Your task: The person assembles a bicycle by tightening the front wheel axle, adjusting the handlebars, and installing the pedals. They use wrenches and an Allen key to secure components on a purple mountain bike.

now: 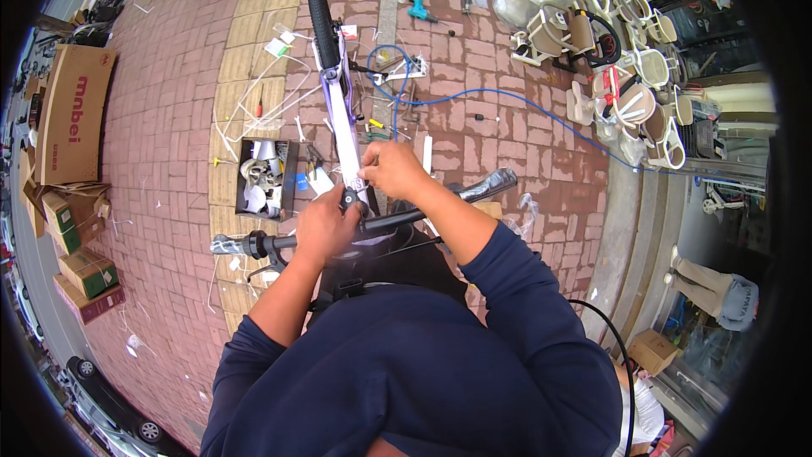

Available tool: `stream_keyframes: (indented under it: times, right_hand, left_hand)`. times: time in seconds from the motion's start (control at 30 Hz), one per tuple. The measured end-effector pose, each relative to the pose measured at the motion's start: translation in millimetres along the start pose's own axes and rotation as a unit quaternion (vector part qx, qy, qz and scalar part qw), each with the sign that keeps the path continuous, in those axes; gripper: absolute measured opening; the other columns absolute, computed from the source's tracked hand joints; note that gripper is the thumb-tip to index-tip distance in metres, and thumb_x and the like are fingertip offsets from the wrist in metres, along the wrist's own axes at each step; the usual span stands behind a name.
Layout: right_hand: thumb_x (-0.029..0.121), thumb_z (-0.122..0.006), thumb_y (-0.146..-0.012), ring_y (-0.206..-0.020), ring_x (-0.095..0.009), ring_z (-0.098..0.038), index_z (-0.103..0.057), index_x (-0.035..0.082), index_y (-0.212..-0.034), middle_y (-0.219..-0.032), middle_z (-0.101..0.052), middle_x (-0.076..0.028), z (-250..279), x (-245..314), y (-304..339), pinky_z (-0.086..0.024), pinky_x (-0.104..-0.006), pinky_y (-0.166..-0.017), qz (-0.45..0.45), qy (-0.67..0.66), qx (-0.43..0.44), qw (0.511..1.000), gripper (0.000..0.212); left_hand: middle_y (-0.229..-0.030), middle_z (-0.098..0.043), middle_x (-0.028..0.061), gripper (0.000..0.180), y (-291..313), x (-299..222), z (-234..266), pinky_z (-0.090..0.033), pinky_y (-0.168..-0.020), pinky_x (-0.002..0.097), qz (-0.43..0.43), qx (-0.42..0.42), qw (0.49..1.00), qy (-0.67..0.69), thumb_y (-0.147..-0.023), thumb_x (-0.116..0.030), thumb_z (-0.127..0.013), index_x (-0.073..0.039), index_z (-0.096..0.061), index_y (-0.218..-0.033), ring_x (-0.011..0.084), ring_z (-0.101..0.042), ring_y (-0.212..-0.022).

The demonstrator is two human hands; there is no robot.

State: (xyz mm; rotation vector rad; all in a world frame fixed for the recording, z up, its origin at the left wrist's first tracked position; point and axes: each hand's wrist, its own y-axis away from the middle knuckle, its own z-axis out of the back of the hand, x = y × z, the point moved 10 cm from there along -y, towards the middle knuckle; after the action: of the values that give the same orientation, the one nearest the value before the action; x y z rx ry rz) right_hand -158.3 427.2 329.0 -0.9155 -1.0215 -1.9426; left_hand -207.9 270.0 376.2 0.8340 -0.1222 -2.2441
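Note:
A small bicycle stands in front of me with its black front tyre point(320, 21) pointing away and a white and purple mudguard point(343, 118) over it. Its black handlebar point(397, 218) runs from a wrapped left grip point(230, 244) to a wrapped right grip point(491, 185). My left hand point(324, 224) is closed on the handlebar at the stem. My right hand point(391, 168) pinches a small tool or part just above the stem; what it is cannot be made out.
An open black toolbox point(264, 178) lies on the brick pavement to the left. A blue hose point(507, 101), a teal tool point(418, 8), cable ties and scraps lie ahead. Cream child seats point(609, 42) pile at right, cardboard boxes point(74, 114) at left.

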Motion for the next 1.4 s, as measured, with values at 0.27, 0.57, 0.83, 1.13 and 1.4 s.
stream_keyframes:
  times: [0.27,0.57,0.83,1.13,1.4]
  right_hand:
    - [0.02,-0.079,-0.089,-0.066,-0.027,-0.072,-0.074,0.002,-0.09,-0.07,-0.072,-0.013,7,15,5,-0.055,-0.0413,-0.067,0.037,0.067,-0.08,0.994,0.018]
    - [0.023,-0.078,-0.089,-0.078,-0.042,-0.071,-0.071,0.002,-0.089,-0.078,-0.071,-0.021,-6,40,11,-0.055,-0.0475,-0.073,0.098,0.119,-0.034,0.987,0.022]
    - [0.017,-0.073,-0.091,-0.081,-0.04,-0.069,-0.065,0.003,-0.089,-0.084,-0.067,-0.016,-27,60,36,-0.055,-0.0497,-0.072,0.252,0.16,-0.039,0.953,0.016]
    - [0.015,-0.071,-0.094,-0.082,-0.037,-0.067,-0.063,0.004,-0.09,-0.081,-0.063,-0.015,-23,56,55,-0.055,-0.0478,-0.073,0.235,0.143,-0.111,0.955,0.014]
    - [0.025,-0.083,-0.08,-0.087,-0.041,-0.073,-0.075,0.003,-0.085,-0.085,-0.073,-0.023,1,7,-1,-0.056,-0.0483,-0.081,0.057,0.017,-0.084,0.995,0.024]
  left_hand:
    - [-0.105,-0.075,0.0221,0.049,-4,-1,-4,-0.056,-0.084,0.0514,-0.002,0.015,1.0,-0.011,-0.091,-0.037,-0.074,-0.004,-0.07,-0.126,0.0426,-0.072,-0.096]
    - [-0.104,-0.075,0.0212,0.048,-7,1,-5,-0.056,-0.084,0.0531,0.008,0.018,1.0,-0.011,-0.091,-0.037,-0.073,-0.008,-0.069,-0.128,0.0435,-0.071,-0.096]
    - [-0.097,-0.074,0.0197,0.036,-10,8,-4,-0.056,-0.078,0.0529,-0.009,-0.009,1.0,-0.006,-0.091,-0.033,-0.07,-0.011,-0.07,-0.12,0.0435,-0.071,-0.09]
    - [-0.095,-0.074,0.0253,0.04,-11,7,1,-0.056,-0.08,0.057,0.018,-0.009,1.0,0.005,-0.092,-0.036,-0.067,-0.006,-0.07,-0.118,0.0474,-0.071,-0.09]
    - [-0.108,-0.073,0.0283,0.047,-10,-1,-5,-0.056,-0.089,0.0498,-0.032,-0.024,0.999,0.015,-0.092,-0.03,-0.071,0.004,-0.069,-0.125,0.0458,-0.071,-0.099]
